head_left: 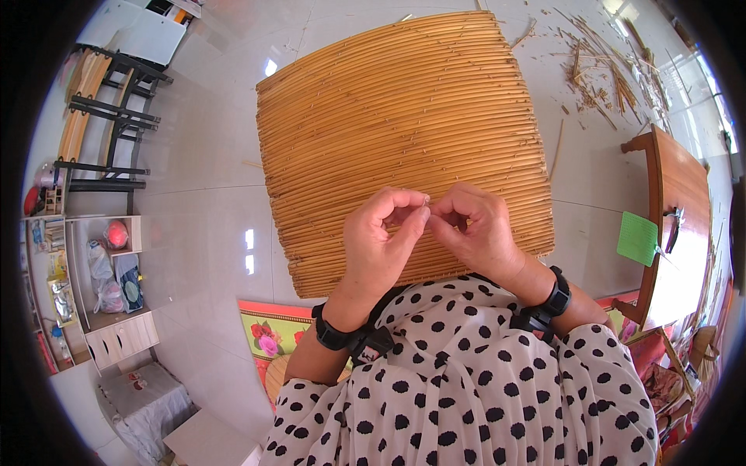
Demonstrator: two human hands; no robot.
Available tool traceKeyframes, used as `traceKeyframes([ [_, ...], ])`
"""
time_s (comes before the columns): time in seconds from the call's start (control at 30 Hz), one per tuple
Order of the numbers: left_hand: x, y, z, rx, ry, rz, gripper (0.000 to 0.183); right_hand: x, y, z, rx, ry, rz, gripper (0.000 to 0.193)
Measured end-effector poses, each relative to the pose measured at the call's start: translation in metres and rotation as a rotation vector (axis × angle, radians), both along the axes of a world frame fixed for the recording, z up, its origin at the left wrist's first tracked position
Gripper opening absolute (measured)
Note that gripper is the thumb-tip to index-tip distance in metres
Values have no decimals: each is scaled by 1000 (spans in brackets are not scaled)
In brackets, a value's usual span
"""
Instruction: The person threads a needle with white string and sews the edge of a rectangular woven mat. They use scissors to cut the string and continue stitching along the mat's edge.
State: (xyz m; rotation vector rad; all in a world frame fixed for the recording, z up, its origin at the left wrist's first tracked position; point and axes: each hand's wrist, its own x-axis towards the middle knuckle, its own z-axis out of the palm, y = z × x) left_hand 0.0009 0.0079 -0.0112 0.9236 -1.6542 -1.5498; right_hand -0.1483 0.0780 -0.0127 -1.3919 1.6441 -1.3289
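Golden reed mat [404, 116] lies close, likely for reach; left hand [379, 241] and right hand [483, 233] pinch fingers together, on what I can't tell.

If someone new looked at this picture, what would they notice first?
Probably the big golden mat of thin rods in the middle. Over its near part are the person's left grip and right grip, close together; anything between them is too small to tell. Next might come the white clothing with black spots at the bottom and the bright green flat thing at the right.
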Motion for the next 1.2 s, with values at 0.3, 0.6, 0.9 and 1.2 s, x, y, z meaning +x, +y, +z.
traceKeyframes([
  [0.3,-1,0,2,44,17,-9,9,0,0,-3,0,4,0,7],
  [0.6,-2,-2,-2,24,-18,-21,7,-1,-1,-1,-10,18,15,7],
  [0.9,-2,-4,4,-48,-80,-36,6,-5,-2,-5,71,-127,-62,8],
  [1.2,-5,-3,9,-333,-204,-51,11,-5,-2,-8,124,-369,-39,10],
])
